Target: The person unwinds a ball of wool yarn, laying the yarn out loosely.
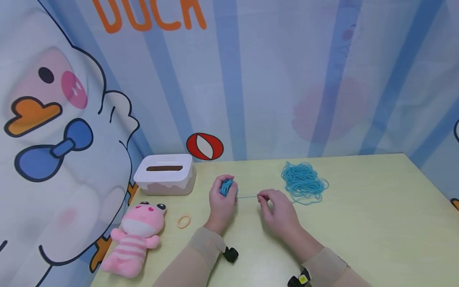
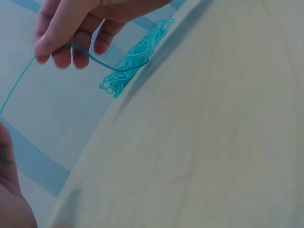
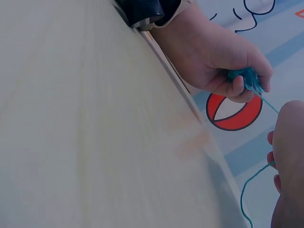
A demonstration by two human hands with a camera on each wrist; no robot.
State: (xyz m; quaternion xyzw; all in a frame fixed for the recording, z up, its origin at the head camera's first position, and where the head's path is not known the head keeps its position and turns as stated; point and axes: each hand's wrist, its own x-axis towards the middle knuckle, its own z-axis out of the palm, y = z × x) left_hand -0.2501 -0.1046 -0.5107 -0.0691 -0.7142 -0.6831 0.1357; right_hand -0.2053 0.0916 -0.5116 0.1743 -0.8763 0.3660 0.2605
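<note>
My left hand grips a small wound bundle of blue yarn, its fingers curled round it above the table. A single strand runs taut from that bundle to my right hand, which pinches it between thumb and forefinger. Past the right hand the strand droops toward a loose pile of the same yarn, as the left wrist view shows with the yarn pile behind the fingers. In the right wrist view the yarn bundle pokes out between the left thumb and fingers.
On the left of the pale table stands a white and beige tissue box. A pink striped plush toy lies in front of it, with a small tan ring beside the toy. A printed cloth backdrop hangs behind the table.
</note>
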